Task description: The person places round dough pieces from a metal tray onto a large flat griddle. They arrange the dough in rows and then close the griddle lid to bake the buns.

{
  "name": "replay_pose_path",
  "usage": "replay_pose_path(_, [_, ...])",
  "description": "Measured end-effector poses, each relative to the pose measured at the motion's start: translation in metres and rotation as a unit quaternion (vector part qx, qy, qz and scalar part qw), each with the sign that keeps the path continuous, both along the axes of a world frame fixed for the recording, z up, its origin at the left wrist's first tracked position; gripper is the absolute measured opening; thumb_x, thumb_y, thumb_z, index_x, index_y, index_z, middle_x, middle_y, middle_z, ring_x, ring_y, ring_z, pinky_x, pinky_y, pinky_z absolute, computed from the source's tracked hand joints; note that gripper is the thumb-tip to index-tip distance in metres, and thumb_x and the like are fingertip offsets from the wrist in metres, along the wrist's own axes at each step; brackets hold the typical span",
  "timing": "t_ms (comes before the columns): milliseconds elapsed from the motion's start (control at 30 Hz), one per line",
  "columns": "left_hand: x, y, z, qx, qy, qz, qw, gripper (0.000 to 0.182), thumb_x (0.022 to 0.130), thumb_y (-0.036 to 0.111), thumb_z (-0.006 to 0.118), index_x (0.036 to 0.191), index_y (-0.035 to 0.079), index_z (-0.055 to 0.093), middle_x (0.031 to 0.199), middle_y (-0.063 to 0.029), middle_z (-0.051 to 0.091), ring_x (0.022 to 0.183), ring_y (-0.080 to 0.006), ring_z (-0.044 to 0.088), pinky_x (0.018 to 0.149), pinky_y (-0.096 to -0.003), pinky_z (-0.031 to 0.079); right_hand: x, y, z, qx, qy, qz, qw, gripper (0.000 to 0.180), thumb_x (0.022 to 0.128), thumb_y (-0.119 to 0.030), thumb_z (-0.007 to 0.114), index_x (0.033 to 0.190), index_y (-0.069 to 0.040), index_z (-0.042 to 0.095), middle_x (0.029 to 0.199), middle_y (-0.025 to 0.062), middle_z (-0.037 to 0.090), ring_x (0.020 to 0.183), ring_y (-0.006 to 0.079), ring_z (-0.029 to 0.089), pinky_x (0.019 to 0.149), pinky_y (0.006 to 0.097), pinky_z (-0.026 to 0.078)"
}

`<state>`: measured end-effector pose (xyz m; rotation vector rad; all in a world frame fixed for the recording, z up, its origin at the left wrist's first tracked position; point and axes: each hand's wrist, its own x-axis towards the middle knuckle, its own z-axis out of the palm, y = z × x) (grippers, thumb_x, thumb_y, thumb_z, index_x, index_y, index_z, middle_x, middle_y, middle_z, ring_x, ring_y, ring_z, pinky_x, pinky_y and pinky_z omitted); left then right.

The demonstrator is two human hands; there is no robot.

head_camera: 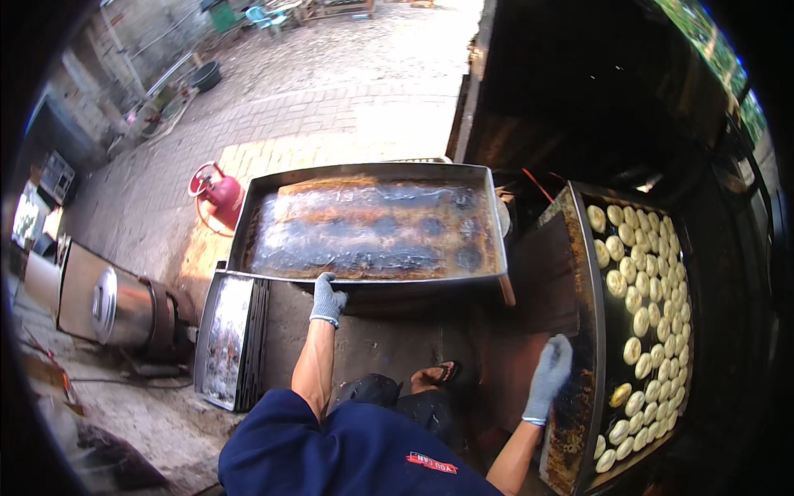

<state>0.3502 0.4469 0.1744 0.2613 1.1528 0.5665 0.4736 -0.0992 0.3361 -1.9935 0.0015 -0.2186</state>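
Note:
A large rectangular metal tray (372,229) with raised sides lies in front of me, its bottom stained brown and black and shiny with grease. My left hand (328,302), in a grey knitted glove, grips the tray's near rim left of its middle. To the right is a deep metal pan (592,297) with a rust-stained outer side. Many pale round dough pieces (642,322) lie in dark liquid inside it, one of them yellower (620,395). My right hand (551,372), gloved too, is beside the pan's near side; its fingers are partly hidden and blurred.
Stacked metal trays (226,338) stand at the lower left of the large one. A red gas cylinder (222,197) is behind them on the brick paving. Farther left, a lidded steel pot (124,307) lies near a board. A dark wall (577,93) rises behind the pan.

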Motion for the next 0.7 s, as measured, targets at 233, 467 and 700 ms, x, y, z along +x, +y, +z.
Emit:
replay_pose_path(233, [-0.182, 0.056, 0.014, 0.056, 0.013, 0.034, 0.998, 0.009, 0.091, 0.008, 0.057, 0.096, 0.001, 0.055, 0.095, -0.0185, 0.063, 0.082, -0.0358, 0.066, 0.085, -0.0569, 0.060, -0.147, 0.255, -0.072, 0.403, 0.550, 0.232, 0.694, 0.046, 0.100, -0.032, 0.069, 0.135, -0.003, 0.060, 0.124, 0.0164, 0.065, 0.108, 0.0314, 0.065, 0.096, 0.0457, 0.055])
replay_pose_path(467, [-0.361, 0.001, 0.039, 0.027, -0.039, 0.150, 0.988, 0.007, 0.090, 0.010, 0.058, 0.092, 0.004, 0.055, 0.090, -0.0139, 0.059, 0.080, -0.0330, 0.065, 0.082, -0.0554, 0.062, -0.241, 0.349, -0.075, 0.457, 0.528, 0.220, 0.681, 0.034, 0.091, -0.025, 0.066, 0.120, -0.007, 0.068, 0.123, 0.0120, 0.070, 0.116, 0.0312, 0.065, 0.107, 0.0494, 0.051])
replay_pose_path(700, [-0.481, -0.001, 0.015, -0.055, -0.087, 0.309, 0.946, 0.016, 0.092, 0.017, 0.059, 0.098, 0.003, 0.059, 0.095, -0.0194, 0.066, 0.091, -0.0412, 0.069, 0.091, -0.0671, 0.056, -0.232, 0.459, -0.115, 0.029, 0.234, 0.518, 0.822, 0.055, 0.075, 0.017, 0.060, 0.128, 0.000, 0.062, 0.118, 0.0236, 0.070, 0.119, 0.0394, 0.065, 0.105, 0.0417, 0.049])
